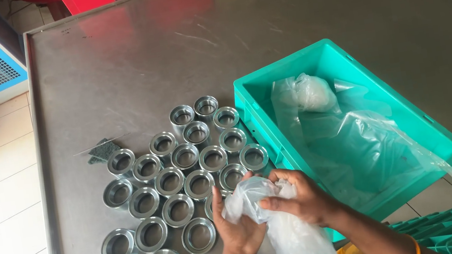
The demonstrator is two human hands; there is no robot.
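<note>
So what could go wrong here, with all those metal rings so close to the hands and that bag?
1. Both hands, left hand and right hand, work a clear plastic bag right beside the metal rings; a trailing fold might knock one over.
2. The green crate overhangs the steel table edge, so a bump could possibly tip it.

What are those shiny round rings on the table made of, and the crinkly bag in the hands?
The rings look like bare machined metal, probably steel: silvery and glossy, with bright reflections. The bag, held by the left hand and right hand, looks like thin plastic film: see-through, whitish and wrinkled.
</note>
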